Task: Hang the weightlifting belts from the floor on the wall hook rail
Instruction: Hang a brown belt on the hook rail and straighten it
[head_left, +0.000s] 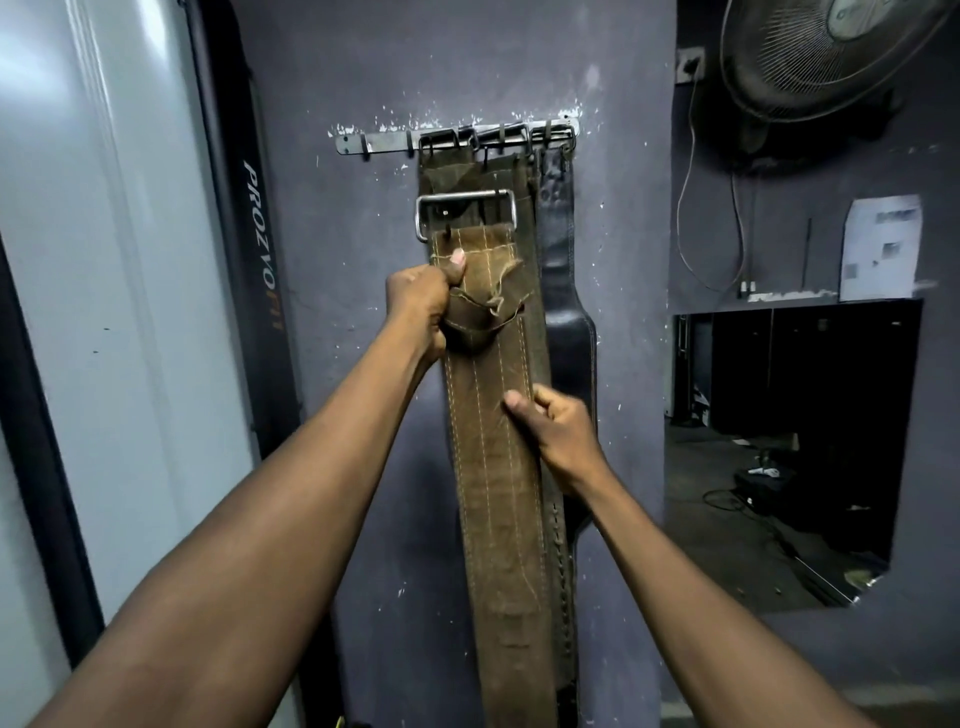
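From the head view, the left hand (421, 304) is closed around the brown belt (493, 467) just below its buckle (465, 213); the right hand (550, 431), lower down, pinches its edge. Hanging is under way: next, the buckle must be lifted above both hands onto the hook rail (374, 143).

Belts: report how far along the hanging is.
Done: a brown belt and a black belt already hang from the rail. In hand: both hands, left and right, grip another brown belt, its buckle below the hooks. Left: hook it. The floor is out of view.
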